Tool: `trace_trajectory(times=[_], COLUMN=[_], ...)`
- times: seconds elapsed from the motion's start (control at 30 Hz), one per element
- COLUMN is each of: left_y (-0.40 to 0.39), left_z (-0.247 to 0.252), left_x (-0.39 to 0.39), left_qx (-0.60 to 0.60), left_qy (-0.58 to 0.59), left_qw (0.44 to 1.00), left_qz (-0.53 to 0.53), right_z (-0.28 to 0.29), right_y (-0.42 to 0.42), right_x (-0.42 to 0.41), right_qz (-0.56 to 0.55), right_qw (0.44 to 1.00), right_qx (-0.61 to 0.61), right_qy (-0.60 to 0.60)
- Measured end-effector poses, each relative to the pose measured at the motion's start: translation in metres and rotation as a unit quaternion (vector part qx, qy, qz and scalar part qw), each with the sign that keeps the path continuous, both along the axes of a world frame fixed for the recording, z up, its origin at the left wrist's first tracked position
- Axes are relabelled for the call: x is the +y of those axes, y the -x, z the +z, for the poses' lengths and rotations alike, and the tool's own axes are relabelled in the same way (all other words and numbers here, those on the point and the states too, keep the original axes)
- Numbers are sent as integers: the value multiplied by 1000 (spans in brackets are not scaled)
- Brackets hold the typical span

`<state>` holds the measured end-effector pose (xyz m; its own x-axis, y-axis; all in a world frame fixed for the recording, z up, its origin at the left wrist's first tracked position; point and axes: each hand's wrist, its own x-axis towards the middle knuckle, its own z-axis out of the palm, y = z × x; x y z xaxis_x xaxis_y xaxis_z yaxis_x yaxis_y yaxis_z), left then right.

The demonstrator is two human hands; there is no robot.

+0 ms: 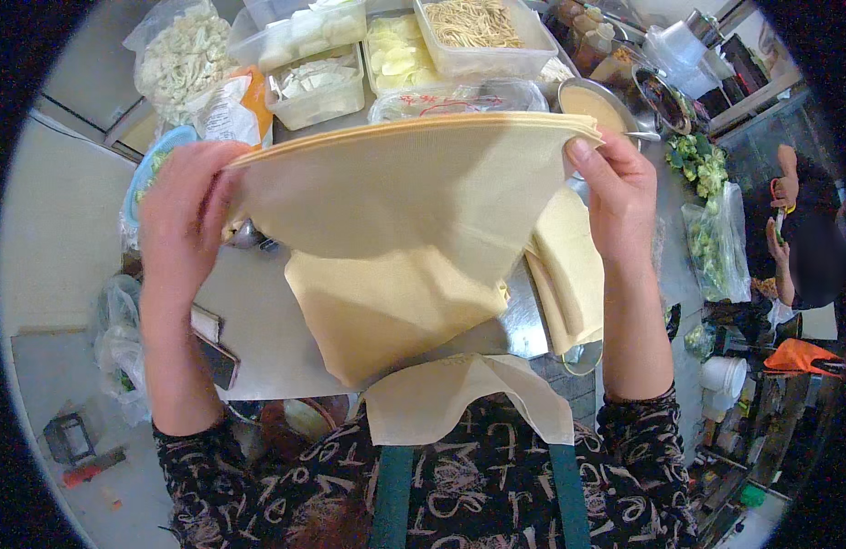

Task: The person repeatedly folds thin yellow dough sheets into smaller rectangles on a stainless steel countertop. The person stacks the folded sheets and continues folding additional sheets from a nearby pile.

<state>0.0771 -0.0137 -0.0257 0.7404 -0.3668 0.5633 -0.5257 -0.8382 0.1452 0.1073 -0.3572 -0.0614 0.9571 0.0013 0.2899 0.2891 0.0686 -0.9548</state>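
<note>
My left hand (189,213), slightly blurred, grips the left end of a stack of thin pale-yellow sheets (395,185) that look like tofu sheets. Thumb and fingers of my right hand (618,178) pinch the upper right corner of the same stack. Held up between both hands, the stack hangs down with its layered edge along the top. Below it, a folded piece of the same material (395,309) lies on the metal table (258,309). Another folded piece (574,267) hangs over the table's near edge beside my right forearm.
Plastic tubs of noodle-like strips (488,58) and pale slices (402,55) line the far side, near a bag of cauliflower (182,62) and a metal bowl of tan paste (591,103). A phone (217,364) lies by my left forearm. At right, a person (814,233) holds scissors (782,206).
</note>
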Motion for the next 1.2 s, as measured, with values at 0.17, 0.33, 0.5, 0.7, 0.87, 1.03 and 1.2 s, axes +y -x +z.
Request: trace_trajectory(times=[0.17,0.33,0.5,0.7,0.87,1.03,1.2], left_y=[26,76,115,93,17,-18,-25], left_z=[16,-63,-152,-164,-172,-196,-221], left_x=[6,-3,-29,-20,-19,-28,-22], left_qx=[-71,131,329,395,400,409,364], left_qy=[-155,-101,-37,39,27,45,30], left_qw=[985,978,930,916,916,910,931], left_qz=[-1,-128,-158,-64,12,46,20], right_z=[-3,-59,-147,-144,-161,-199,-210], right_y=[10,40,83,59,3,-21,-24], right_x=[-12,-40,-53,-42,-22,-10,-10], right_qz=[57,147,167,143,74,41,28], right_qw=[998,968,918,918,926,898,907], right_qx=[-21,144,311,337,301,283,206], right_qy=[24,145,179,154,214,336,366])
